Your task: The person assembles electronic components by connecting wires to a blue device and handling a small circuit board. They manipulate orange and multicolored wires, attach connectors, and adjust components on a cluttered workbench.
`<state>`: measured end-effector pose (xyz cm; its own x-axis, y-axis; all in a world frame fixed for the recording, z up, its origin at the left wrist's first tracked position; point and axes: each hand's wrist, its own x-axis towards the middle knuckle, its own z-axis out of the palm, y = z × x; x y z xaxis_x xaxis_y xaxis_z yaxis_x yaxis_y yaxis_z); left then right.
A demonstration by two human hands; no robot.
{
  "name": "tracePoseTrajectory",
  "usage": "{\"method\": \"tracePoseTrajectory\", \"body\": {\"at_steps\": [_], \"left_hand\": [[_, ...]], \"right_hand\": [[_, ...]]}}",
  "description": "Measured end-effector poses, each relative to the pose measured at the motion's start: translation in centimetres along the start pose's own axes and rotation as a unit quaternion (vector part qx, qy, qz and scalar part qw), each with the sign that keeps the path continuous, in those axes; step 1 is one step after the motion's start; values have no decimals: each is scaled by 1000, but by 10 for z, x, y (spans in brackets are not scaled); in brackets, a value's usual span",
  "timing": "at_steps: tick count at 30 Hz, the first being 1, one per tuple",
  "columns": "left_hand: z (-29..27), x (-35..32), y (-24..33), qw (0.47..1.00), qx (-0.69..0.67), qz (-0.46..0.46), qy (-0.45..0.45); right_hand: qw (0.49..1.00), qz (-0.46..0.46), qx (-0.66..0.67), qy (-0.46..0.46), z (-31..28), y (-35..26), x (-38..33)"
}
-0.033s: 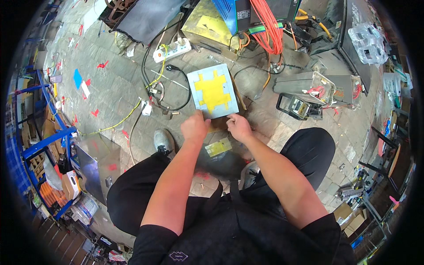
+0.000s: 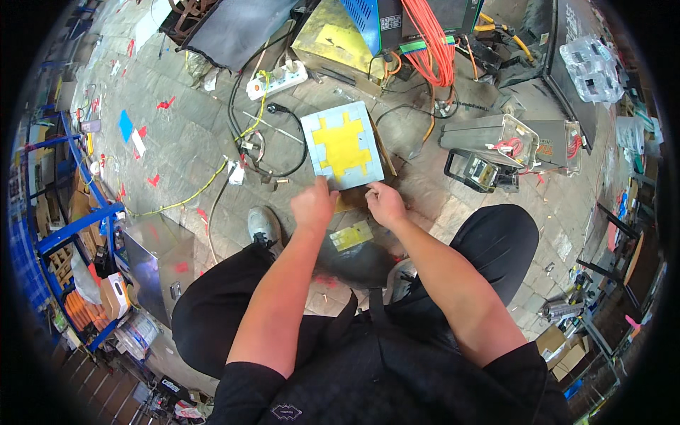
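A square light-grey panel (image 2: 317, 152) with a stepped yellow patch in its middle is tilted in front of me, just above the floor. My left hand (image 2: 314, 205) is closed at its near left corner. At the near edge, farther right, my right hand (image 2: 386, 205) has its fingers curled, with fingertips and thumb at the rim. A brown edge shows behind the panel's right side; what lies beneath is mostly hidden. Between my feet, below the hands, is a dark rounded seat-like surface (image 2: 361, 263) bearing a yellowish patch (image 2: 350, 236).
A white power strip (image 2: 277, 81) and a black plug (image 2: 273, 108) lie beyond the panel among loose cables. Farther back stand a yellow-topped box (image 2: 331, 44) and a bundle of orange cables (image 2: 429, 53). Grey metal housings (image 2: 489, 142) sit to the right, a shiny metal box (image 2: 159, 248) to the left.
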<state>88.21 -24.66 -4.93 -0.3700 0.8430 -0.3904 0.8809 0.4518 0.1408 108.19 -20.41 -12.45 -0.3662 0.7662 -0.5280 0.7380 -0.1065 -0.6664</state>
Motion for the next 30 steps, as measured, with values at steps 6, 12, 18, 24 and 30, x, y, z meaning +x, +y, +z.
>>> {"method": "tracePoseTrajectory", "body": {"at_steps": [6,12,18,24,30], "left_hand": [[-3,-14,2,976,-31,115,182],[-38,-13,3,969,-107,49,215],[-81,8,8,923,-263,18,282],[-65,14,-1,910,-301,55,280],[-61,17,10,953,-159,111,232]], "right_hand": [[993,6,-110,-52,-9,-24,-7],[984,28,-170,-54,-6,-40,-4],[979,1,-202,-26,11,-22,16],[972,-59,-225,-24,11,-24,26],[955,-145,-257,39,16,-3,27]]}}
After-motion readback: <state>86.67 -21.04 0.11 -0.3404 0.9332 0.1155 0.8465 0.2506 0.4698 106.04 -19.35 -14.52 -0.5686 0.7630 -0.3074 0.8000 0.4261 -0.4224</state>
